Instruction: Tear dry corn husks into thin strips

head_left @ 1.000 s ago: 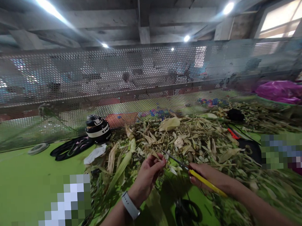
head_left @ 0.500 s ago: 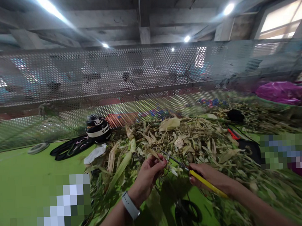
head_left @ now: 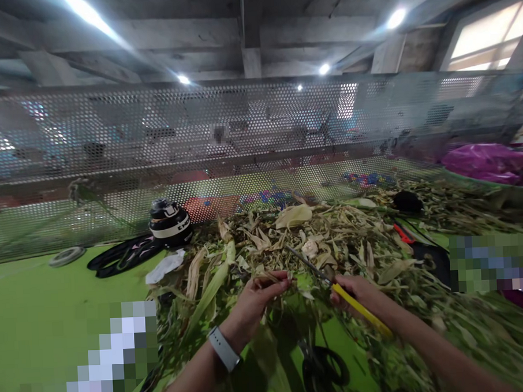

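Green tabletop (head_left: 75, 288): bears the husk pile (head_left: 263, 236).
Left hand (head_left: 252, 307): pinching a dry strip (head_left: 270, 277), before the pile.
Right hand (head_left: 364, 291): wrapped round yellow-handled tool (head_left: 362, 310), pile's near side.
Blade (head_left: 310, 264): I'd angle it clear of left fingertips (head_left: 284, 284).

Ceiling lamps (head_left: 396, 18) glare above you in the dim room; mosaic blurs the green table (head_left: 35, 289) toward its near left corner.

Green table (head_left: 83, 290), dry husks (head_left: 255, 240) heaped across it. Black scissors (head_left: 315, 361) at front. Far left: ring (head_left: 58, 262), jar (head_left: 171, 227).
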A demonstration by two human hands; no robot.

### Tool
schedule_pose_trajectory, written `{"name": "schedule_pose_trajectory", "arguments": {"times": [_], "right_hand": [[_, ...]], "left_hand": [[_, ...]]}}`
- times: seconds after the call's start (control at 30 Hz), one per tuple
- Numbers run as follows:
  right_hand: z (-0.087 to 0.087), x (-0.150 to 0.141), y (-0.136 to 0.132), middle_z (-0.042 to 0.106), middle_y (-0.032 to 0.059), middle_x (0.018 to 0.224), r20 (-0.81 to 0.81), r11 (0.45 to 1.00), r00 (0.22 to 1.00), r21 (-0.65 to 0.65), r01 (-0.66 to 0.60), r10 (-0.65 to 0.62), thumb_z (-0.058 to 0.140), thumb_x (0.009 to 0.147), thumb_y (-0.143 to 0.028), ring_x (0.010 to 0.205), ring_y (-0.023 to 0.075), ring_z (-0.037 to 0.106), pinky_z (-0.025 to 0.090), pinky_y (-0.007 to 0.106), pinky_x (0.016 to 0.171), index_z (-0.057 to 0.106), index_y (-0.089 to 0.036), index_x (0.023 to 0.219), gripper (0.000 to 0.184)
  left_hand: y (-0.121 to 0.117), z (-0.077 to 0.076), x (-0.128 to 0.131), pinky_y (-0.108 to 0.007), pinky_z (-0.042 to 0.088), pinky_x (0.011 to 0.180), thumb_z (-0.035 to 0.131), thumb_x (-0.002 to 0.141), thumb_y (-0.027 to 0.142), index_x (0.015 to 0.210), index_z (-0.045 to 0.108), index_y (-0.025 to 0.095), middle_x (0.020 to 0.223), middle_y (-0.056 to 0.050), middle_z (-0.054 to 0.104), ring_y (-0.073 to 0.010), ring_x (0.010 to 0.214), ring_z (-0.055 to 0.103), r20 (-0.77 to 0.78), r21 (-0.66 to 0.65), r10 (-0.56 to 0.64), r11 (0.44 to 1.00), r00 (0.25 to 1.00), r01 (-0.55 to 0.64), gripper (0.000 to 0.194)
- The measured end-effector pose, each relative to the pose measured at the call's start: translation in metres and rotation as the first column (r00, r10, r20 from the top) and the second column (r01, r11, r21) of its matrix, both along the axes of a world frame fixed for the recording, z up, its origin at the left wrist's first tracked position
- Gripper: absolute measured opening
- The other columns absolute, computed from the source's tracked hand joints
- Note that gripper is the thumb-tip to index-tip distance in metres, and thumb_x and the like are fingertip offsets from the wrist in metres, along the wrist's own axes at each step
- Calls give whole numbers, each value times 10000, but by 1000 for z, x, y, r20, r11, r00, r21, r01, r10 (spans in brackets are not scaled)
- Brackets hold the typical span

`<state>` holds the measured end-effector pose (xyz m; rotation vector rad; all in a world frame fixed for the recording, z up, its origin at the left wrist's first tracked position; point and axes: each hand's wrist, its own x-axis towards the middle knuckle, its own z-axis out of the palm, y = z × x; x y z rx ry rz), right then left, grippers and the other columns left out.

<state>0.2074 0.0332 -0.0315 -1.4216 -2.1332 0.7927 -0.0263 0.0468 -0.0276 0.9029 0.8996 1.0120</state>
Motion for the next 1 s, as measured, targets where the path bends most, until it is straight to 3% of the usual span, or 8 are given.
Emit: {"name": "schedule_pose_trajectory", "arguments": {"times": [0.13, 0.27, 0.43, 0.57, 0.67, 0.77, 0.93, 1.0], "right_hand": [[-4, -3, -1, 393, -37, 501, -216, 984, 963, -116, 138, -160, 514, 708, -592, 428, 95, 375, 323, 220, 389, 440, -190, 620, 419], [-10, -14, -7, 391, -56, 505, -323, 964, 918, -206, 171, -232, 528, 722, -570, 375, 80, 380, 345, 202, 320, 422, -200, 700, 385], [-10, -33, -15, 511, -37, 656, -629, 937, 706, -311, 157, -327, 674, 588, -559, 370, 69, 448, 438, 241, 363, 401, -210, 761, 475], [-1, -42, -19, 486, -65, 558, -659, 913, 640, -363, 188, -394, 724, 527, -530, 314, 77, 422, 415, 256, 335, 399, -210, 768, 516], [6, -40, -18, 486, -61, 566, -699, 927, 609, -295, 232, -375, 732, 537, -495, 373, 82, 460, 426, 242, 375, 402, -203, 731, 482], [11, -32, -16, 479, -64, 551, -715, 931, 597, -246, 270, -363, 731, 549, -474, 413, 89, 482, 435, 239, 413, 383, -204, 702, 467], [12, -28, -14, 474, -87, 520, -722, 924, 578, -260, 281, -380, 728, 577, -428, 357, 58, 428, 383, 203, 355, 378, -206, 720, 438], [9, -31, -16, 449, -98, 481, -724, 934, 590, -268, 235, -356, 723, 597, -404, 361, 64, 434, 384, 198, 355, 388, -206, 719, 408]], "left_hand": [[0, -5, 5, -158, 459, 600, 786, 534, 190, 785, 685, 160, 745, -16, 685, -98, 686, 612, 156, -156, 140, 981, 978, -116, 272], [-6, -2, 13, -157, 492, 627, 786, 529, 151, 795, 665, 171, 791, -18, 689, -125, 773, 637, 262, -207, 249, 958, 933, -197, 293], [-24, -3, 26, -181, 494, 703, 772, 561, 176, 793, 641, 186, 822, -8, 679, -133, 824, 631, 303, -231, 219, 961, 927, -152, 267], [-38, -8, 36, -191, 468, 625, 751, 596, 215, 771, 633, 183, 783, -17, 667, -127, 738, 619, 186, -180, 112, 981, 976, -78, 213], [-39, -5, 34, -211, 457, 637, 753, 582, 209, 765, 645, 191, 783, -18, 663, -132, 717, 602, 91, -92, 33, 995, 995, -24, 213], [-25, 2, 18, -252, 454, 734, 767, 527, 128, 890, 666, 182, 987, -77, 652, -192, 865, 593, -102, 111, -260, 956, 960, 270, 380], [-1, 11, -4, -291, 407, 854, 649, 683, 208, 945, 626, 188, 957, -73, 665, -193, 934, 582, -181, 171, -103, 976, 978, 134, 263], [-5, 11, -1, -273, 391, 866, 589, 749, 287, 951, 625, 186, 1006, -73, 653, -183, 974, 564, -252, 198, -114, 966, 961, 166, 229]]}}
